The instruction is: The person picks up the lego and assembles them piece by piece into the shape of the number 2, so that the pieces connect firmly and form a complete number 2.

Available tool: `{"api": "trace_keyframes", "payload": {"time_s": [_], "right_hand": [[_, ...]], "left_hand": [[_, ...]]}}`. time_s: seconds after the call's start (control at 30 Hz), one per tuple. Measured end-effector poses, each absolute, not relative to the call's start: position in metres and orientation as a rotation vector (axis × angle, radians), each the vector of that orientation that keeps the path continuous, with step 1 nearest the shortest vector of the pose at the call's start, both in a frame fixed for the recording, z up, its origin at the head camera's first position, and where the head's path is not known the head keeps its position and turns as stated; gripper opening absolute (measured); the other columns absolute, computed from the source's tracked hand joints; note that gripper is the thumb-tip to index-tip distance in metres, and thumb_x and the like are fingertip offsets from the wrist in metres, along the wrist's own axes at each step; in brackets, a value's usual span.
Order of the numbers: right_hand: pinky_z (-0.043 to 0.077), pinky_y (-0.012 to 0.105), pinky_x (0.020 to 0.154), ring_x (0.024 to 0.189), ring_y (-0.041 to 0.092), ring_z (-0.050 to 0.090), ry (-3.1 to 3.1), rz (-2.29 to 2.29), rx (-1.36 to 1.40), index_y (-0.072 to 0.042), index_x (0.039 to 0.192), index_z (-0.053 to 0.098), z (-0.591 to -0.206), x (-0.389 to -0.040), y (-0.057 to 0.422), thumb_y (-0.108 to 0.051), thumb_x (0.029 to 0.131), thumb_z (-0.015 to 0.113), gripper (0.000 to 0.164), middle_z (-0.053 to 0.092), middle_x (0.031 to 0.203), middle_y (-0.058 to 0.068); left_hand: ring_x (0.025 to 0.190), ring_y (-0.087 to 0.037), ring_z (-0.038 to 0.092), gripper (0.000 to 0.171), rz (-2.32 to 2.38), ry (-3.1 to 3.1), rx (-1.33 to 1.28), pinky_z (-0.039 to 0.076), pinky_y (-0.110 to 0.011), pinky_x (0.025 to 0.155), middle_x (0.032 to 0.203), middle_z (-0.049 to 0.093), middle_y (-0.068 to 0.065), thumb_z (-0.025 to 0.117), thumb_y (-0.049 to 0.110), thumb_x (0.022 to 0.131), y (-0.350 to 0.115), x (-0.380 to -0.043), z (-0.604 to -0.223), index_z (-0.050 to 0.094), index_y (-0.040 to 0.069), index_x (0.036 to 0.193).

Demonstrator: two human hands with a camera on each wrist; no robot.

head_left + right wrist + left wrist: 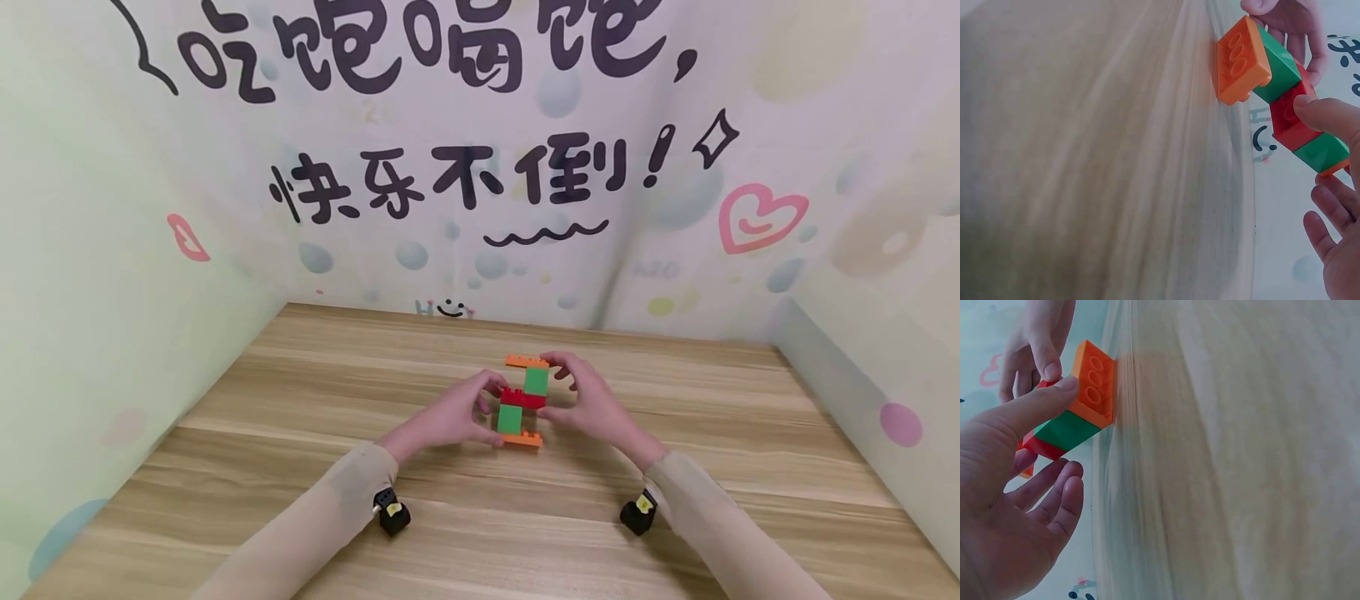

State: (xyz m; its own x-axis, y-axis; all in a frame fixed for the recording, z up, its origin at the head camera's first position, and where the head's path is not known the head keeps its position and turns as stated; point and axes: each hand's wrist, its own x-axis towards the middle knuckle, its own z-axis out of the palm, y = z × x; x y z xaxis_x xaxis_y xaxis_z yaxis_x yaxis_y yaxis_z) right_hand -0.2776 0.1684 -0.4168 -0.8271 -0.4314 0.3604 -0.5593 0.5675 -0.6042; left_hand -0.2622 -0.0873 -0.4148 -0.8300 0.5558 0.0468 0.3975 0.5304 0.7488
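A zigzag stack of toy building bricks stands on the table between both hands. Its bottom is an orange brick point(529, 439), then a green brick point(510, 419), a red brick point(523, 400), another green brick point(536, 381), and an orange brick point(525, 361) on top. From the left side, my left hand point(448, 417) grips the stack, thumb low by the bottom orange brick and index finger at the red one. My right hand point(594, 404) holds it from the right. In the right wrist view, its thumb presses the red brick point(1291, 115), with the fingertips near the top orange brick.
The wood-grain table point(480, 550) runs back to a printed cloth backdrop point(465, 250). Pale walls point(112, 292) flank it on both sides. A small black camera point(392, 512) sits on the left wrist, and a matching black camera point(639, 513) on the right.
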Motion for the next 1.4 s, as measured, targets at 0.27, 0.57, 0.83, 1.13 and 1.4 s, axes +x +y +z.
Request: {"api": "trace_keyframes", "payload": {"time_s": [0.27, 0.57, 0.83, 1.13, 1.4], "right_hand": [[0.050, 0.053, 0.091, 0.113, 0.033, 0.055, -2.698, 1.172, 0.808, -0.012, 0.140, 0.045, -0.417, -0.282, 0.169, -0.020, 0.076, 0.086, 0.077, 0.057, 0.135, 0.008], [0.052, 0.048, 0.087, 0.110, 0.028, 0.057, -2.729, 1.160, 0.834, -0.011, 0.140, 0.046, -0.417, -0.284, 0.171, -0.023, 0.077, 0.086, 0.075, 0.058, 0.134, 0.010], [0.052, 0.052, 0.087, 0.109, 0.030, 0.060, -2.770, 1.159, 0.875, -0.009, 0.143, 0.047, -0.417, -0.284, 0.175, -0.025, 0.080, 0.084, 0.075, 0.060, 0.135, 0.012], [0.052, 0.044, 0.089, 0.111, 0.026, 0.059, -2.852, 1.104, 0.909, -0.009, 0.147, 0.045, -0.418, -0.287, 0.179, -0.031, 0.082, 0.081, 0.078, 0.060, 0.137, 0.009], [0.052, 0.045, 0.089, 0.110, 0.027, 0.060, -2.867, 1.062, 0.926, -0.006, 0.148, 0.044, -0.420, -0.289, 0.181, -0.033, 0.083, 0.080, 0.079, 0.063, 0.134, 0.013]], "left_hand": [[0.100, -0.020, 0.060, 0.073, 1.169, 2.592, 0.808, 0.052, -0.033, 0.085, 0.132, 0.059, -0.006, 0.088, 0.018, 0.074, -0.088, -0.263, -0.416, 0.048, 0.017, 0.135], [0.100, -0.023, 0.061, 0.075, 1.121, 2.605, 0.833, 0.051, -0.033, 0.084, 0.129, 0.061, -0.004, 0.088, 0.022, 0.074, -0.089, -0.261, -0.413, 0.049, 0.014, 0.138], [0.100, -0.023, 0.061, 0.076, 1.097, 2.606, 0.825, 0.051, -0.032, 0.085, 0.127, 0.061, -0.004, 0.088, 0.026, 0.074, -0.090, -0.261, -0.413, 0.050, 0.016, 0.139], [0.095, -0.017, 0.060, 0.076, 1.075, 2.593, 0.838, 0.050, -0.027, 0.079, 0.124, 0.061, -0.001, 0.088, 0.028, 0.075, -0.091, -0.262, -0.414, 0.050, 0.015, 0.139], [0.092, -0.016, 0.060, 0.071, 1.101, 2.579, 0.853, 0.050, -0.027, 0.078, 0.122, 0.060, -0.005, 0.086, 0.028, 0.076, -0.092, -0.263, -0.417, 0.051, 0.014, 0.136]]}}
